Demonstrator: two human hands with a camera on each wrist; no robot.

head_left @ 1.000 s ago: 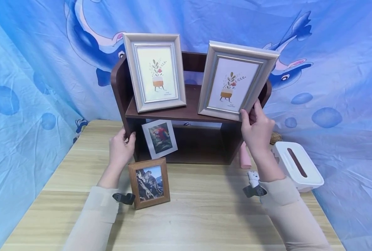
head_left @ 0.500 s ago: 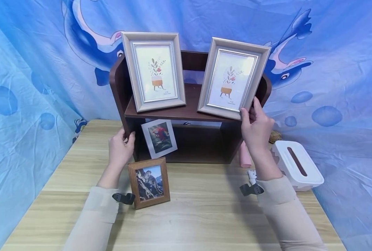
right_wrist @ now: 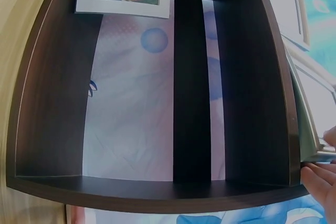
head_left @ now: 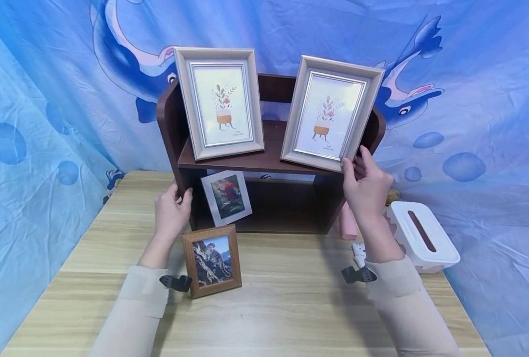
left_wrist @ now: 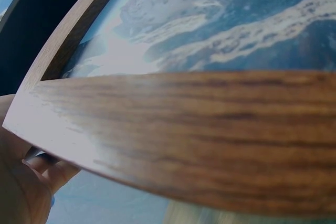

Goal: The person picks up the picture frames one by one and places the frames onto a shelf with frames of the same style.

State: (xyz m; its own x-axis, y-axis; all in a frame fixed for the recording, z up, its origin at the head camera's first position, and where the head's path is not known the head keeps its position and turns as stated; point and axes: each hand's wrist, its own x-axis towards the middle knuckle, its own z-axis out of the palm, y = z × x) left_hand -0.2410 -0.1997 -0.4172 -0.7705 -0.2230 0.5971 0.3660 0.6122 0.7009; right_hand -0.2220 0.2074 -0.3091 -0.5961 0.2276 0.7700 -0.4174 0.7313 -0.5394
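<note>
A dark brown two-tier shelf (head_left: 286, 171) stands on the table. My left hand (head_left: 171, 210) holds the front edge of its left side panel. Two cream picture frames with plant prints lean back on the upper tier, the left frame (head_left: 259, 114) upright and the right frame (head_left: 291, 116) tilted clockwise. At the right frame's lower right corner, my right hand (head_left: 368, 186) pinches with the thumb in front; its fingertips are partly hidden. A white frame with a parrot picture (head_left: 227, 198) sits in the lower tier. The brown wooden frame (left_wrist: 210, 114) stands close to my left wrist.
Right of the shelf are a white tissue box (head_left: 418, 233), a pink roll (head_left: 348, 223), a small white figure (head_left: 359, 254) partly behind the wrist strap, and a ball of twine (head_left: 392, 195). Blue dolphin-print cloth (head_left: 483, 99) hangs behind the table (head_left: 286, 307).
The right cream frame has tipped back and shifted left at its top, then stayed. My right hand has since slid slightly down. My left hand has kept its place on the shelf.
</note>
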